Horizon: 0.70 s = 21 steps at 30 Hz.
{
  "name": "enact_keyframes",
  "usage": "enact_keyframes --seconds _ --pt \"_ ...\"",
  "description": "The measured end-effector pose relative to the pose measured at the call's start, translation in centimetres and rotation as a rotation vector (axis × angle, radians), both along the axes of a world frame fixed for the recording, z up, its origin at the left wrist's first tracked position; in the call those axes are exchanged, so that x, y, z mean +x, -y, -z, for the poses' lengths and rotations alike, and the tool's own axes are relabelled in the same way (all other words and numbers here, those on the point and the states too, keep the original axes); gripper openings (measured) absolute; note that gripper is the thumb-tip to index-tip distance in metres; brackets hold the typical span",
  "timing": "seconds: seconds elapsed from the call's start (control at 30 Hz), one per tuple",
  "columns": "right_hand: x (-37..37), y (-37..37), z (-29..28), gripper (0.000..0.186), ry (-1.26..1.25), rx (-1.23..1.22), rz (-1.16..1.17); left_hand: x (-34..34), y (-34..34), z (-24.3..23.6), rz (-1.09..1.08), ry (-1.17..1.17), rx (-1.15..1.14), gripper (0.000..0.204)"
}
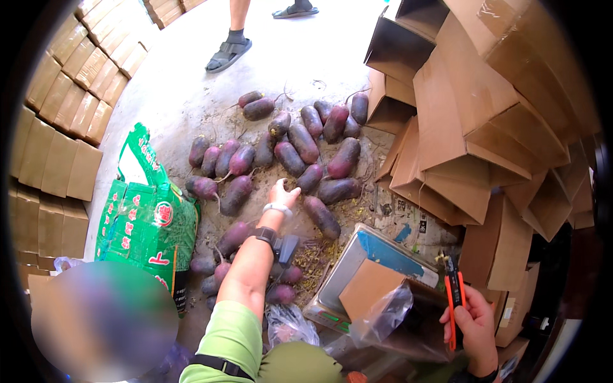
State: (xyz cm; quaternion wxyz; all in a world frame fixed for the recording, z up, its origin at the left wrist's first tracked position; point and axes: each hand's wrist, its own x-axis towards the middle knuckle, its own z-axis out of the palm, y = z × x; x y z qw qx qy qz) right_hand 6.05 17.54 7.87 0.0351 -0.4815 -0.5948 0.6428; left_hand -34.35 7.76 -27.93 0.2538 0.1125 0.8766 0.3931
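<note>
On the concrete floor (191,102), just beyond the person's knees, a loose heap of dark purple radishes (287,153) is lying spread out, and the left hand (281,195) is reaching far out into the middle of it. That hand is standing spread, fingers loose, palm down and grasping nothing; its fingertips are hovering just beside the nearest radish (310,177), and whether they are touching it I cannot tell.

The right hand (469,322) is staying near, at the lower right, clenched around a pair of orange-handled shears (454,303) with the blades pointing up and away. That is looking like the main hazard: the blades are being carried bare while the other arm is stretching across, so a careless swing could be nicking a forearm or a root. The long reach is also tipping the body forward, and a grab at one rounded root could be sending its neighbours rolling toward the folded cardboard boxes (460,127) on the right.

Near the shears hand, a flat scale (357,262) with a cardboard piece and a clear plastic bag (383,313) is sitting close by, where an elbow could be knocking it. A green printed sack (147,217) is lying at the left, and another person's sandalled foot (228,54) is standing at the far edge, well apart from the heap.
</note>
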Motion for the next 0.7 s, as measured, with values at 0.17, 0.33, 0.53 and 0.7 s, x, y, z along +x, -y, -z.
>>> enact_keyframes --seconds 0.17,0.33,0.53,0.7 --pt "0.0 -0.5 0.0 0.042 0.021 0.01 0.022 -0.8 -4.4 -0.8 -0.373 0.098 0.111 0.086" --pt "-0.4 -1.2 -0.8 0.046 0.065 -0.07 0.034 -2.1 -6.6 -0.7 -0.492 0.125 0.016 0.085" --pt "0.1 -2.6 0.1 0.043 0.066 -0.072 0.08 1.3 -5.7 -1.2 -0.26 0.043 -0.028 0.088" --pt "0.5 -2.9 0.8 0.046 0.033 -0.001 0.051 0.8 -3.6 -1.2 -0.101 -0.053 -0.102 0.084"
